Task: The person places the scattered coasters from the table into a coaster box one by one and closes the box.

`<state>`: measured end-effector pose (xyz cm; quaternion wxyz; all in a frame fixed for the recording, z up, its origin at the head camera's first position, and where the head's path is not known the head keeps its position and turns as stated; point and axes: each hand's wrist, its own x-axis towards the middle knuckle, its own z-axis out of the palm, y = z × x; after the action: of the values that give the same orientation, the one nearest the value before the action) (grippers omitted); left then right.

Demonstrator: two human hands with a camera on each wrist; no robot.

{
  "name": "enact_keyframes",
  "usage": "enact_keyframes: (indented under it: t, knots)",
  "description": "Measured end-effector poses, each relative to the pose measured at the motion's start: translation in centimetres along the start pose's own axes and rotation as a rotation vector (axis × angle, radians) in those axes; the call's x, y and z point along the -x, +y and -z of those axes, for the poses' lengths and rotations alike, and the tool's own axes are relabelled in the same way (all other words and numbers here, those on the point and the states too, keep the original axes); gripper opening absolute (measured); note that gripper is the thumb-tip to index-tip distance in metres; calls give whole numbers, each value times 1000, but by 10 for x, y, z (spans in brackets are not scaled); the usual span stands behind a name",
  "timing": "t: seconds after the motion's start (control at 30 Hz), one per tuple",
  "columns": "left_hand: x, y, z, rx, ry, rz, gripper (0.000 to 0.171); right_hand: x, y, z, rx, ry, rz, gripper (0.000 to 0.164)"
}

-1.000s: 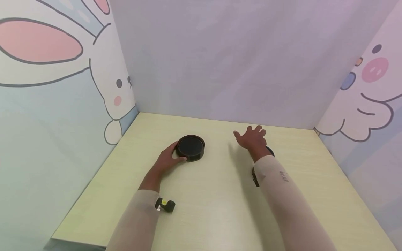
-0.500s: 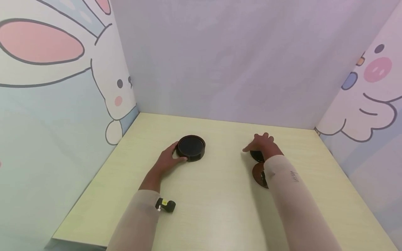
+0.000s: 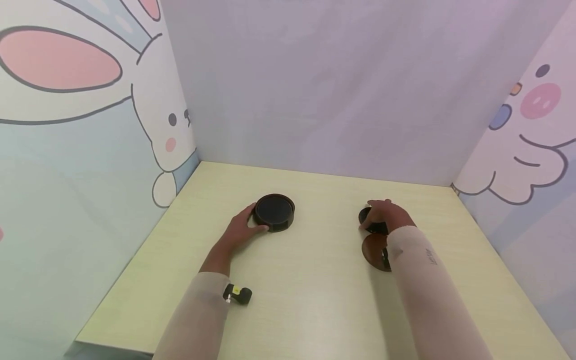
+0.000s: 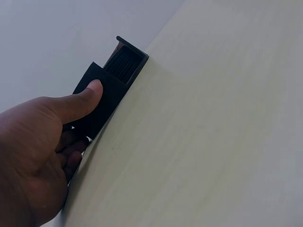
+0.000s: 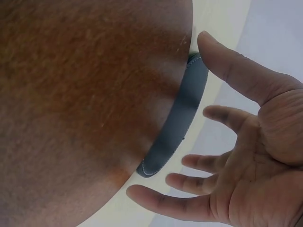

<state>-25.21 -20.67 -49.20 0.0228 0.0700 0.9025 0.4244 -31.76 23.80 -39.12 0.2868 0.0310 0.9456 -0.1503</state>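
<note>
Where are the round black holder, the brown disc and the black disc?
Round black holder (image 4: 108, 100): left wrist view, on its outer side wall.
Brown disc (image 3: 373, 250): head view, on the uncovered part of its face.
Black disc (image 5: 181, 118): right wrist view, on the exposed strip of its face.

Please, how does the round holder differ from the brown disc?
The round holder is black with a raised wall; the brown disc looks thin. The left hand grips the round holder; no hand grips the brown disc. Both have rounded edges.
</note>
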Motion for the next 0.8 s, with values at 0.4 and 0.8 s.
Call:
enact_keyframes:
  t: [0.4,0.8]
  knots:
    - [0,1,-2,6,1,11,98,-4,6,-5,43,-10,59,99]
    - [-1,2,-2,5,-1,17,99,-7,17,-3,157,-18,204,84]
